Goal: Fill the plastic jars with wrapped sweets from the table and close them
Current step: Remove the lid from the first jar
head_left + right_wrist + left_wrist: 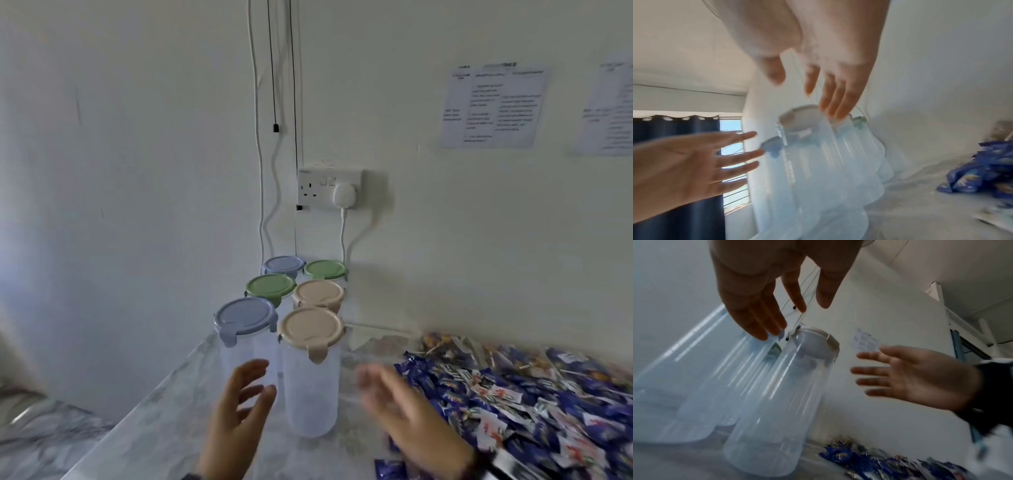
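Six clear plastic jars (310, 383) are standing upright in two rows on the table, lids (blue, green, beige) clipped on, all empty; blue-wrapped sweets (534, 394) are lying heaped to their right.

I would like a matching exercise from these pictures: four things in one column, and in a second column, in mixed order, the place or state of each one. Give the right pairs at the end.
Column one:
1. nearest beige-lid jar
2. wrapped sweets
3. left hand
4. white plug

Column two:
A. sits in the wall socket
B. heaped on the table, to the right of the jars
C. open, holds nothing, left of the nearest jar
D. shows no sweets inside, lid on, between the two hands

Right pairs: 1-D, 2-B, 3-C, 4-A
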The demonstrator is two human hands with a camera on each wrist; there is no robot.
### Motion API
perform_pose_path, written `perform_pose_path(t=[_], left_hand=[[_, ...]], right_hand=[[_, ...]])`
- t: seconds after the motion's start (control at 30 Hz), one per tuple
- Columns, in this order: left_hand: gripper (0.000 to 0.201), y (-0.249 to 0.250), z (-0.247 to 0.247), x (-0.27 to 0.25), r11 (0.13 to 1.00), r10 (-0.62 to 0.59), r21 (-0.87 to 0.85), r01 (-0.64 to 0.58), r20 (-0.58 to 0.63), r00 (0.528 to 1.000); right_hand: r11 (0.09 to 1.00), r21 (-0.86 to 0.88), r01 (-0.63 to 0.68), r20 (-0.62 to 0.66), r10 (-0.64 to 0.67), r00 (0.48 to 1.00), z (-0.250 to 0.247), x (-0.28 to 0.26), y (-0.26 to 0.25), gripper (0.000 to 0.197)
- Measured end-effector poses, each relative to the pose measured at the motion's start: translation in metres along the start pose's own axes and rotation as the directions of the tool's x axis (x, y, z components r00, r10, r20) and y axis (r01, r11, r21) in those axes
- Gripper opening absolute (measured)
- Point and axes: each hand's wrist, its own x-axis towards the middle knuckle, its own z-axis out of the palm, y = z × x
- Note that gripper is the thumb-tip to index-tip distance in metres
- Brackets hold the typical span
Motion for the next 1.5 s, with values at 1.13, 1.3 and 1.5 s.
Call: perform_pose_path(t=[1.13, 1.3, 1.5], left_hand=[[0.004, 0.015, -0.007, 0.013, 0.981, 0.188, -0.024, -0.192, 0.344, 0.920], [0.016, 0.019, -0.005, 0.016, 0.982, 0.170, 0.007, -0.188, 0.391, 0.904], [0.021, 0.016, 0.005, 0.018, 0.974, 0.210, -0.009, -0.224, 0.391, 0.896]], right_hand=[[1.000, 0.017, 0.016, -0.303, -0.010, 0.953, 0.025, -0.018, -0.053, 0.030], [0.999, -0.022, -0.032, -0.248, 0.026, 0.968, 0.016, -0.013, -0.057, 0.035], [0.948, 0.248, -0.202, -0.095, 0.231, 0.968, 0.008, 0.000, -0.058, 0.026]])
